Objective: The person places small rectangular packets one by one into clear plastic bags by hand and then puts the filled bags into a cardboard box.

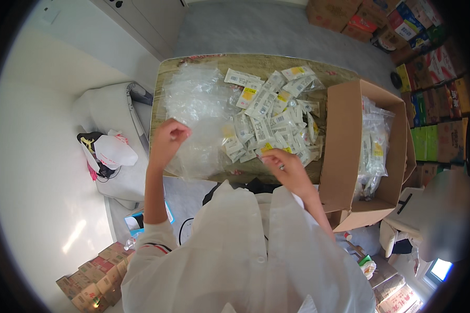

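Observation:
My left hand (169, 140), its thumb and fingertips drawn together, is over the left edge of a layer of clear plastic bags (196, 94). Whether a bag's edge is pinched in it cannot be made out. A loose heap of small white sachets (261, 102) with printed codes and some yellow labels covers the middle of the wood-patterned table (254, 60). Curled fingers of my right hand (288, 168) are at the heap's near edge; blur hides whether they grip a sachet. Filled clear bags (376, 144) of sachets lie inside an open cardboard box (342, 144) to the right.
A grey padded seat (113, 101) with a white plastic bag (115, 150) on it stands left of the table. Stacked cartons (427, 105) line the right wall, and more boxes (98, 277) are at lower left. A pale chair (399, 231) is at lower right.

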